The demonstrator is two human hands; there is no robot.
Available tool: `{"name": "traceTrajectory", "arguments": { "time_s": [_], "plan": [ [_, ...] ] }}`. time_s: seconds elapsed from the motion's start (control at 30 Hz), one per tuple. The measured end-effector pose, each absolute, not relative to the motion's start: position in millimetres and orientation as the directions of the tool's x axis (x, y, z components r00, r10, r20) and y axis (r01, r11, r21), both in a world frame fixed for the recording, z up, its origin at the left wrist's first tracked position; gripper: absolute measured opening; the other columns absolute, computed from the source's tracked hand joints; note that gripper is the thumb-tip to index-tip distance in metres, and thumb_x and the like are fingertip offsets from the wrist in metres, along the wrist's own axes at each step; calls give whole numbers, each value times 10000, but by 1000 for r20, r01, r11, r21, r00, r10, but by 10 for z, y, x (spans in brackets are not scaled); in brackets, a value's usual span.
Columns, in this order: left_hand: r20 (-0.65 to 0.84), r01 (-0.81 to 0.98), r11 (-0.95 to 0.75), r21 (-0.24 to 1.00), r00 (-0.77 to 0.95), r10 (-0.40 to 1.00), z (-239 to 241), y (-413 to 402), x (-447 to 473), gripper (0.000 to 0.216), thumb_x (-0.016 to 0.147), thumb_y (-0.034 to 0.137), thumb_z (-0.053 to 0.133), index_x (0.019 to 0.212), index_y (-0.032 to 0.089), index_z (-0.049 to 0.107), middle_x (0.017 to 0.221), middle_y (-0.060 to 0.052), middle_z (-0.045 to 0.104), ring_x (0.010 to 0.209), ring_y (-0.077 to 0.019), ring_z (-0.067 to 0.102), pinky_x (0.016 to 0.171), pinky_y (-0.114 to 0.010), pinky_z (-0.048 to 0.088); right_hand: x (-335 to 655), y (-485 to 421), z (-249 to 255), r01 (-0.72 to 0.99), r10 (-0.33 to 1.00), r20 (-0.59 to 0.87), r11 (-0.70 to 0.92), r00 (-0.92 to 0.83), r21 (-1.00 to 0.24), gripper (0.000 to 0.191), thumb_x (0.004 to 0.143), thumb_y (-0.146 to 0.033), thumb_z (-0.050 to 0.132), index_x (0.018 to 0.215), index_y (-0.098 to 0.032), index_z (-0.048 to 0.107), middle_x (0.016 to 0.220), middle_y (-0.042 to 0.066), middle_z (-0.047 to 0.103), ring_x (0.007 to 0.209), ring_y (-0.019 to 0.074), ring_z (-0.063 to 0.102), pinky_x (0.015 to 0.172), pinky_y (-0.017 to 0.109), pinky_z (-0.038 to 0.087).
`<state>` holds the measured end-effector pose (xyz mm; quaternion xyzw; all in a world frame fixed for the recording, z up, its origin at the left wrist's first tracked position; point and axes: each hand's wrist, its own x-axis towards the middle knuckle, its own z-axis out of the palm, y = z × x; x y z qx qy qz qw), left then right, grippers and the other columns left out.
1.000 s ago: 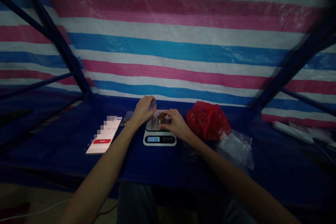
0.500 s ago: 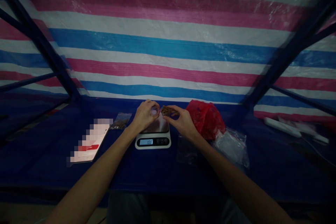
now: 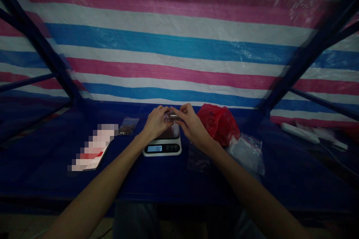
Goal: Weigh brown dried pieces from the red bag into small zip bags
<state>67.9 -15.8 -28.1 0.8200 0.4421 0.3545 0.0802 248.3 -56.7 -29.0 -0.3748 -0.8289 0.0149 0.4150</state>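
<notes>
My left hand [image 3: 157, 121] is closed on a small clear plastic bag [image 3: 167, 116] above the digital scale [image 3: 162, 148]. Close against it, my right hand [image 3: 191, 123] is pinched on a bundle of small brown sticks [image 3: 175, 116], which meets the bag's mouth. How far the sticks reach inside is hard to make out. Both hands partly cover the scale's metal pan [image 3: 170, 133], and its lit display reads 10.8.
Left of the scale lie a zip bag with brown bits [image 3: 128, 126] and a partly blurred phone [image 3: 94, 149]. At right are a red plastic bag [image 3: 218, 123], a stack of clear zip bags [image 3: 248, 153] and a single clear bag [image 3: 198, 158] on the blue table [image 3: 157, 183].
My right hand has moved left and brought the brown sticks up to the clear bag in my left hand. The display still reads 10.8. The view has shifted slightly.
</notes>
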Motion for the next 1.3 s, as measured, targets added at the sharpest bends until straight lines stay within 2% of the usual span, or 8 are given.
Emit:
{"name": "traceTrajectory", "arguments": {
  "time_s": [0.2, 0.37, 0.57, 0.77, 0.97, 1.07, 1.2, 1.3],
  "plan": [
    [449, 552, -572, 606, 357, 819, -263, -203, 725, 174, 774, 193, 667, 944, 162, 685, 818, -37, 699, 724, -178, 634, 657, -279, 441, 2473, -603, -193, 651, 512, 678, 756, -527, -65, 573, 962, -31, 377, 1488, -250, 440, 1239, 133, 477, 1154, 261, 482, 978, 449, 504],
    [487, 466, -588, 661, 329, 809, -283, -208, 740, 161, 783, 238, 668, 935, 186, 681, 815, -10, 707, 715, -161, 630, 662, -268, 446, 2533, -623, -93, 602, 444, 699, 798, -560, -25, 546, 969, -52, 404, 1441, -307, 508, 1306, 116, 514, 1218, 271, 480, 1027, 463, 464],
    [528, 336, -604, 723, 297, 796, -321, -155, 766, 147, 807, 275, 653, 922, 184, 664, 841, -10, 704, 772, -160, 653, 725, -272, 488, 2595, -620, -117, 614, 568, 801, 706, -192, -353, 419, 969, -155, 496, 1332, -325, 617, 1220, 91, 554, 1125, 260, 546, 997, 473, 472],
    [446, 139, -491, 860, 262, 856, -208, -166, 750, 128, 763, 249, 692, 852, 166, 653, 759, -10, 689, 724, -141, 645, 790, -293, 514, 2599, -557, -249, 486, 728, 674, 548, 123, -681, 390, 957, -319, 567, 1339, -241, 569, 1155, 95, 615, 935, 222, 591, 849, 392, 521],
    [379, 55, -394, 917, 183, 907, -138, -174, 711, 153, 746, 263, 695, 846, 157, 650, 687, -2, 657, 688, -140, 633, 749, -294, 510, 2639, -420, -429, 302, 865, 480, 422, 149, -855, 453, 952, -404, 542, 1367, -225, 567, 1084, 94, 683, 837, 195, 619, 723, 331, 527],
    [399, 88, -419, 904, 180, 899, -166, -143, 696, 169, 754, 283, 695, 861, 158, 660, 725, -4, 655, 711, -140, 627, 763, -300, 507, 2661, -396, -456, 92, 920, 366, 356, 143, -930, 481, 915, -428, 581, 1352, -226, 569, 1057, 88, 700, 827, 188, 656, 678, 304, 531],
    [471, 158, -499, 852, 187, 862, -209, -105, 685, 154, 747, 279, 711, 822, 166, 639, 789, -4, 647, 772, -139, 622, 804, -300, 500, 2673, -406, -453, -143, 945, 313, 324, 97, -935, 491, 868, -434, 644, 1306, -240, 538, 1090, 89, 711, 889, 198, 699, 748, 324, 550],
    [485, 182, -518, 836, 197, 852, -218, -97, 679, 152, 757, 284, 709, 808, 168, 624, 788, -2, 640, 775, -139, 617, 787, -295, 500, 2687, -411, -435, -122, 948, 312, 318, 66, -940, 463, 857, -452, 664, 1244, -251, 509, 1070, 80, 727, 913, 207, 710, 772, 337, 549]
  ]
}}
